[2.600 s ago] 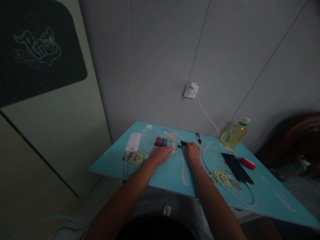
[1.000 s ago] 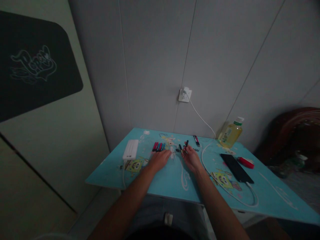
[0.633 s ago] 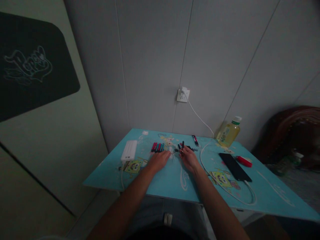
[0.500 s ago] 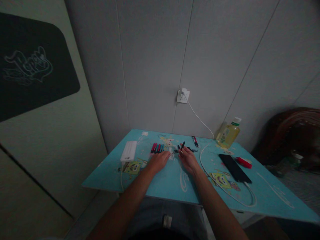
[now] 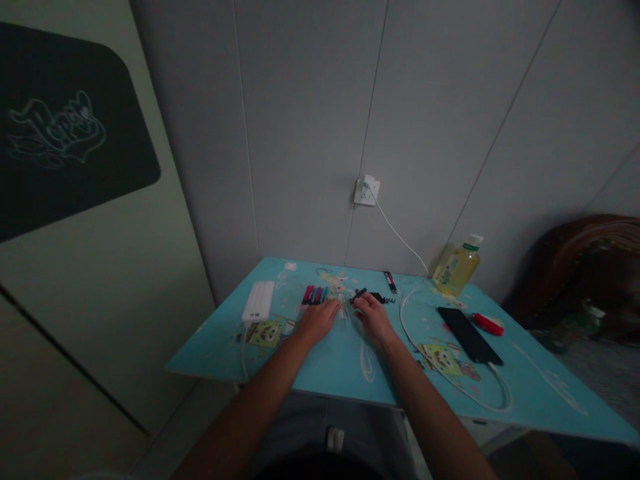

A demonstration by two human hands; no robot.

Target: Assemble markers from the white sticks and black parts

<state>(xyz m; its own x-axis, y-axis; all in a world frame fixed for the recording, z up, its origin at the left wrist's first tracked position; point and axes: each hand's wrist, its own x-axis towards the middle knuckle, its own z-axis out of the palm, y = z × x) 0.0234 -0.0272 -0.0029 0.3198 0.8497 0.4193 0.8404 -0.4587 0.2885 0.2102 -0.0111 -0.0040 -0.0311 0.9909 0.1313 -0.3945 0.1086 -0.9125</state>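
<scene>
Right hand [image 5: 373,318] just tipped its pinched black piece [image 5: 361,293] lower; left hand [image 5: 319,320] (can't tell its grip) sits left of thin pale rods [image 5: 345,311], probably steadying them

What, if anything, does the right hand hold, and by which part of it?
The right hand seems to hold a slim black piece; the part gripped cannot be told.

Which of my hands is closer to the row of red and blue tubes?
Left. Your left hand is at the near end of the tubes; your right hand is farther off, to their right, beyond the thin white sticks.
</scene>
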